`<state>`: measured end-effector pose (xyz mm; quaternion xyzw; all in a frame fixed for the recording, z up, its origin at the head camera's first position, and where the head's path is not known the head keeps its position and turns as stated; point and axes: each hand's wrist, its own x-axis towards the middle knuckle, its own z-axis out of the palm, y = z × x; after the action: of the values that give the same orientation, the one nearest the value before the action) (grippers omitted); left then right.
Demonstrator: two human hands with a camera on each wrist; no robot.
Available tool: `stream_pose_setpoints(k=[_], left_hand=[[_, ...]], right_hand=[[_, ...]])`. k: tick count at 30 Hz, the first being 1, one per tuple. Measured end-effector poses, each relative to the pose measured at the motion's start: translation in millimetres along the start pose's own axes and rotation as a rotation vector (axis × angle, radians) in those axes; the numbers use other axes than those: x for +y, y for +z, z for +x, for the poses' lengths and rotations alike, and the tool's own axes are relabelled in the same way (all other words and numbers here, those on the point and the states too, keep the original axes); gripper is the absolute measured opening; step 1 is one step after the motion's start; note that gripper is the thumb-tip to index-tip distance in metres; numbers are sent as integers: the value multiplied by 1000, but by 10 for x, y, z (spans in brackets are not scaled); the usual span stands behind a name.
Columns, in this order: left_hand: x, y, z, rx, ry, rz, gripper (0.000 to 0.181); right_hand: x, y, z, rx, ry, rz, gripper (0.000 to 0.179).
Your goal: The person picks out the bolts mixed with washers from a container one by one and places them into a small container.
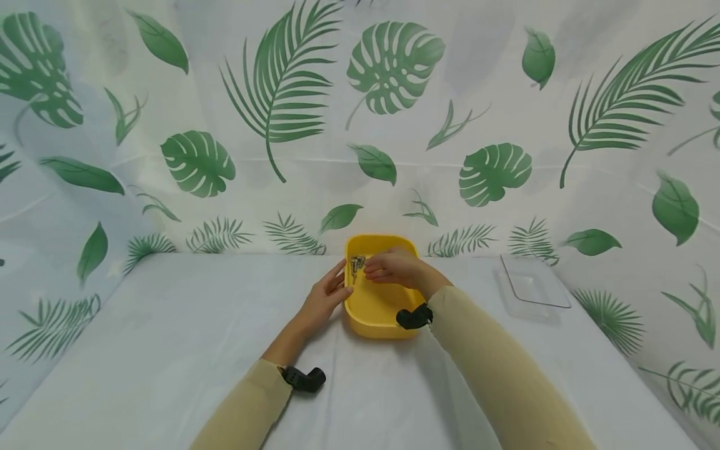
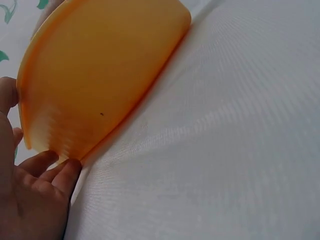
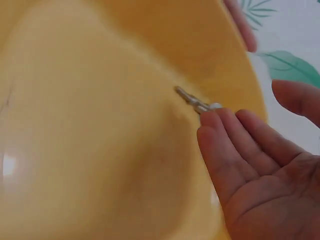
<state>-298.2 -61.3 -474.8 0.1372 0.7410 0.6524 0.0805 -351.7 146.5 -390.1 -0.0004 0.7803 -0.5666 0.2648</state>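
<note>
A yellow plastic basin (image 1: 382,300) stands on the white-covered table. My left hand (image 1: 324,297) rests against its left side, with the thumb at the rim and fingertips (image 2: 70,172) low on the outer wall. Inside, by the left wall, lie several small silvery metal pieces (image 1: 357,262) that look like bolts. My right hand (image 1: 396,267) reaches into the basin just right of them. Its fingers are nearly straight and the thumb stands apart in the right wrist view. The fingertips overlap a slender metal piece (image 3: 192,100) there and hide part of it.
A clear plastic box (image 1: 529,287) sits at the right of the table, with a dark-edged clear sheet or lid across it. Behind the table hangs a white cloth with green leaf prints (image 1: 486,175). White cloth (image 1: 225,325) covers the tabletop.
</note>
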Motion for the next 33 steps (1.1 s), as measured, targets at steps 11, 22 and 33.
stream_pose_setpoints(k=[11,22,33], left_hand=[[15,-51,11,-22,-1,-18,67],[24,28,39,-58,2,-62,67],[-16,-8,40,-58,-12,-65,67]], right_hand=[[84,146,196,-12,25,18,41],[137,140,198,-24,30,71,37],[153,243,273,21,7,78,32]])
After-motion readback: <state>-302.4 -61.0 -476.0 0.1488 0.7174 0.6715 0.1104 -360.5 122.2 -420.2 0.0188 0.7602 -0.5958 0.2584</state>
